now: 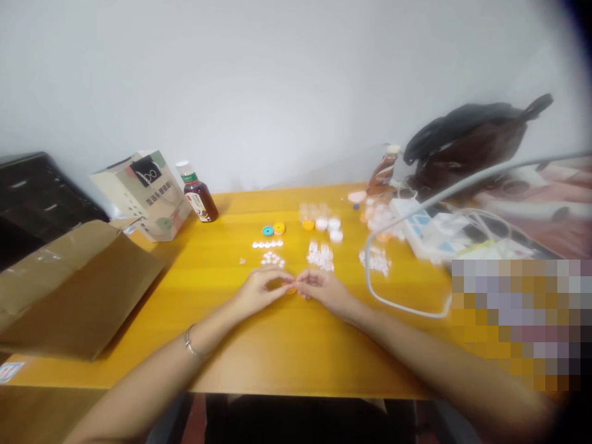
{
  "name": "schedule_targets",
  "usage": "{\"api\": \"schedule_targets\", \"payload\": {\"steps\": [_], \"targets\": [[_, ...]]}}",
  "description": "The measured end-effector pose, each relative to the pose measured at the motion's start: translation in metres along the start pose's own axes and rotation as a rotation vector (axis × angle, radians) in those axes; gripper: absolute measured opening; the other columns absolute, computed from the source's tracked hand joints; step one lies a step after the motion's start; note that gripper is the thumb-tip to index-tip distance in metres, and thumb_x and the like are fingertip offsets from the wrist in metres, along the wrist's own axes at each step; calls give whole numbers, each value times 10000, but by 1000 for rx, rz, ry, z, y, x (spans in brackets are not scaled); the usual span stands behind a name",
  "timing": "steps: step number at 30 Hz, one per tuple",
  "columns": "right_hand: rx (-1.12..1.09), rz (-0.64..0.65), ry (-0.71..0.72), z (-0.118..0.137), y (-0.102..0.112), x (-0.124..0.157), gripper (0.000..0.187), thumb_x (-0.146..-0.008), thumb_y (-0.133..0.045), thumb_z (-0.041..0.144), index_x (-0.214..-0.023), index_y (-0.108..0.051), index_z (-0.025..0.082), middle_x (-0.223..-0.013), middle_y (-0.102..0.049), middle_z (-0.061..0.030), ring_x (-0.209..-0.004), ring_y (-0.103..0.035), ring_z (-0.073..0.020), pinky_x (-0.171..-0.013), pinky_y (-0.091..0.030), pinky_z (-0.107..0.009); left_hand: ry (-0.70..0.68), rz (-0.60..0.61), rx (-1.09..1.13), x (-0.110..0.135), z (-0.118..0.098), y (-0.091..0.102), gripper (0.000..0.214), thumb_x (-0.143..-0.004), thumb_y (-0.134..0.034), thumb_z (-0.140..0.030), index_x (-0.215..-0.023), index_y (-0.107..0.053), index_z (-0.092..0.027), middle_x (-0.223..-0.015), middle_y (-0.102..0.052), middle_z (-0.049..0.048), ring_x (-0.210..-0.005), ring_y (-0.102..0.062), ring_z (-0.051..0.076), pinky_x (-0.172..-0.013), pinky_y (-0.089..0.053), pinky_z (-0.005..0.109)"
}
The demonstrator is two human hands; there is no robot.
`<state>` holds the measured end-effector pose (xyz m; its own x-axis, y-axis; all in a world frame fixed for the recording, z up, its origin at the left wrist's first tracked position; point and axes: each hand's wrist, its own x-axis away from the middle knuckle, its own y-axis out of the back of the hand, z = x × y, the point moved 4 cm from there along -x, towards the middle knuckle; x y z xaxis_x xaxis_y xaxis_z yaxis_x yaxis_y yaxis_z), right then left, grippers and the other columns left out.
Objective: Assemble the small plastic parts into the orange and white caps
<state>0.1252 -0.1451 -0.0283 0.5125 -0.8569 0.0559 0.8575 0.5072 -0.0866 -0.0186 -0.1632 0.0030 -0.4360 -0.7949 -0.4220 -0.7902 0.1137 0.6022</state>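
Note:
Over the middle of the table, my left hand (265, 290) and my right hand (324, 290) meet at their fingertips, both closed in a pinch. A small orange round piece (291, 290) shows right at the fingertips, mostly hidden by them. Beyond my hands lie several small white pieces (272, 259), with a row of white pieces (267, 244) behind them. A teal disc (267, 230) and a yellow-orange disc (279, 228) sit side by side farther back. Clear-white small parts (320, 256) form a pile just past my right hand.
White round caps (333, 227) and an orange cap (308, 226) stand farther back. More small parts (377, 262) lie near a white cable (393, 302) at right. Two bottles, a dark-red bottle (201, 200) and a brown bottle (383, 172), a paper bag (161, 197) and a cardboard box (87, 290) surround the space.

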Motion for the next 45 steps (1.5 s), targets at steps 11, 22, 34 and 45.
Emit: {"api": "schedule_targets", "payload": {"steps": [11,22,34,45], "targets": [[565,-138,327,8,7,2,166,-704,-580,280,-839,-549,188,-784,-589,-31,-703,-535,-141,-644,-438,-285,-27,79,-236,0,8,6,167,-796,-523,-279,-850,-642,-175,-806,-643,56,-784,-571,153,-750,-425,289],[761,-84,494,-6,0,2,315,-709,-555,179,-1015,-483,193,-1001,-573,-78,-967,-536,-205,-837,-433,-377,-29,173,-391,0,9,-1,152,-808,-497,-256,-864,-626,-200,-829,-636,31,-809,-549,155,-749,-366,276],[772,-53,479,2,-2,3,193,-732,-544,182,-924,-532,194,-897,-615,-53,-876,-572,-185,-792,-447,-344,-26,167,-375,-1,11,-2,154,-810,-492,-263,-841,-627,-194,-813,-622,37,-805,-537,157,-731,-365,274],[768,-75,512,1,1,5,152,-752,-549,207,-898,-592,213,-904,-657,-45,-862,-595,-184,-795,-454,-339,-33,215,-290,3,3,10,233,-828,-471,-266,-995,-619,-200,-999,-614,65,-923,-554,165,-843,-416,301]]}}
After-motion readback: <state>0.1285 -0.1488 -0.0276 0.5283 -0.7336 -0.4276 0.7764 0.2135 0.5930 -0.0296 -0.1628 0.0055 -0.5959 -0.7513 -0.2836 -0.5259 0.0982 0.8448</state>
